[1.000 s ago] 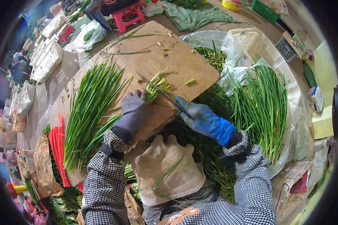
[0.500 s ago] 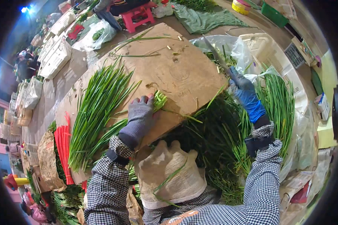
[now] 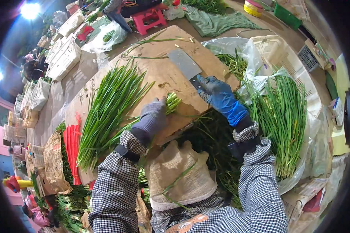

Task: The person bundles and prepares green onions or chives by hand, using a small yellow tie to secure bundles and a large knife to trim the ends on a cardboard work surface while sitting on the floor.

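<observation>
My left hand, in a grey knit glove, is closed around a small bunch of green chives. Their pale cut ends stick out past the fingers over the brown board, and the leaves trail back to the left. A wide-bladed cleaver is gripped by its dark handle in my right hand, which wears a blue-and-grey glove. The blade's broad face shows above the board, pointing away; whether it touches the wood I cannot tell. A larger heap of chives lies on the board left of my left hand.
Red strips lie at the board's left edge. To the right, chives fill a plastic-lined pale crate. Trimmings sit in clear plastic beyond the board. A pink stool with a seated person stands at the far side.
My right hand has swung the cleaver leftward from the board's right edge to over its middle. My left hand stays on the bunch. The whole view has shifted slightly.
</observation>
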A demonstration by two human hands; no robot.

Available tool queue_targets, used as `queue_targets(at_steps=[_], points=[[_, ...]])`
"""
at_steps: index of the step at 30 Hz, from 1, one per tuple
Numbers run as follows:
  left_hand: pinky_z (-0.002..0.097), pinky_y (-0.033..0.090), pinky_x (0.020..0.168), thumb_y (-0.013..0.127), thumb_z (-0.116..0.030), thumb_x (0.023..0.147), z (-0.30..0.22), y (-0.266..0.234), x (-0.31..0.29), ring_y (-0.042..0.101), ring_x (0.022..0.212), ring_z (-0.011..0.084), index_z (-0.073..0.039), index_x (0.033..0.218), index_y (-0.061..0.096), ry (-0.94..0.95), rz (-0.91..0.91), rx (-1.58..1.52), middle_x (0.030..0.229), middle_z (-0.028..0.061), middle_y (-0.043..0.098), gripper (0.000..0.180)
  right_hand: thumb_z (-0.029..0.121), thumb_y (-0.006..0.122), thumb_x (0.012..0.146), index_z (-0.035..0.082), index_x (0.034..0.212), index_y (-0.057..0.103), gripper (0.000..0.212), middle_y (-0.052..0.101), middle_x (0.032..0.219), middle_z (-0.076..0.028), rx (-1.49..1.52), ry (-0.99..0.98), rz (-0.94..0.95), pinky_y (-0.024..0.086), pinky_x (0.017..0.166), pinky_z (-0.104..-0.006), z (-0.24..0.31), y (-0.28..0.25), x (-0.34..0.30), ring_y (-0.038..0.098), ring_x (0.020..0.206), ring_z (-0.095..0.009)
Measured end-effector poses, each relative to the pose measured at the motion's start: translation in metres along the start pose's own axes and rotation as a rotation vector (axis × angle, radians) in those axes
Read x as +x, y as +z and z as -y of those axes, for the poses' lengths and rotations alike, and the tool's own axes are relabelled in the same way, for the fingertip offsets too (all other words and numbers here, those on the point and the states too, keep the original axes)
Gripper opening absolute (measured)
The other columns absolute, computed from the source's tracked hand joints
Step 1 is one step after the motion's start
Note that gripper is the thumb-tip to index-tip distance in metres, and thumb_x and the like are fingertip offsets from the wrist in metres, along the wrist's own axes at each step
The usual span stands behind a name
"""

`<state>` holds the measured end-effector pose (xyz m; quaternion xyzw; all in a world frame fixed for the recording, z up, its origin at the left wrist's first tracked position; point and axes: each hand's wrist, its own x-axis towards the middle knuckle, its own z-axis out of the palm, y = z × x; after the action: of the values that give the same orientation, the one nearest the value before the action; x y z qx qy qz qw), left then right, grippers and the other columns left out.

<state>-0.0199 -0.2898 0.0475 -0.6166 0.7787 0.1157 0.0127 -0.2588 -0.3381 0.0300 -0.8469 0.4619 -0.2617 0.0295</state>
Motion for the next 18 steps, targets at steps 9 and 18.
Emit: queue_targets(at_steps=[9, 18], points=[[0.0424, 0.046, 0.073, 0.069, -0.020, 0.066, -0.003, -0.024, -0.034, 0.056, 0.089, 0.0355, -0.004, 0.115, 0.043, 0.070, -0.174, -0.019, 0.096, 0.0181, 0.055, 0.058, 0.027, 0.065, 0.081, -0.002, 0.114, 0.053, 0.046, 0.062, 0.085, -0.007, 1.046, 0.338, 0.119, 0.047, 0.072, -0.0274, 0.087, 0.027, -0.075, 0.058, 0.077, -0.012], [0.0442, 0.043, 0.084, 0.071, -0.028, 0.067, -0.045, -0.010, -0.108, 0.046, 0.102, 0.0390, -0.005, 0.139, 0.014, 0.184, -0.233, -0.107, 0.118, 0.0237, 0.042, 0.095, 0.016, 0.065, 0.081, -0.001, 0.109, 0.057, 0.033, 0.063, 0.096, -0.006, 1.768, 0.448, -0.385, 0.048, 0.075, -0.0253, 0.156, 0.020, -0.056, 0.058, 0.085, -0.013]])
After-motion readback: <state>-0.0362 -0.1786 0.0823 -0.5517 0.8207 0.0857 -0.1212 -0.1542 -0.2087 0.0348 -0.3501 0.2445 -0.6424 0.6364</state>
